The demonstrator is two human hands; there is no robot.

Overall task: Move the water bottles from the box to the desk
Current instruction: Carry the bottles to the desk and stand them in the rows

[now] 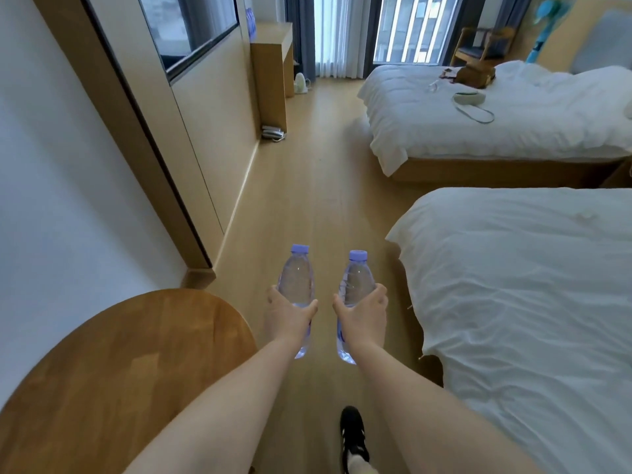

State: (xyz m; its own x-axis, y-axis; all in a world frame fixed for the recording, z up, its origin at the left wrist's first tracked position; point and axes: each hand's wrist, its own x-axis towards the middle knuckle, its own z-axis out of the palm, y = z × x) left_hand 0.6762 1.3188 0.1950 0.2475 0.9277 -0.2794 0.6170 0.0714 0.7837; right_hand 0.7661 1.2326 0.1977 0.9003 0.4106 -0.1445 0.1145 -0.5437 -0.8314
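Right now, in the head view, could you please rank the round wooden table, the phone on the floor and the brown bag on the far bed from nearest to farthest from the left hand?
From the left hand:
1. Round wooden table, close by on the left.
2. Phone, on the floor ahead, beside the wooden desk's base.
3. Brown bag, on the far bed, ahead to the right.

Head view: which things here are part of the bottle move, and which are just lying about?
Part of the job:
- left hand gripping a clear purple-capped water bottle
- right hand gripping a second clear purple-capped bottle

Lying about:
- round wooden table
- brown bag and white strapped bag on far white bed
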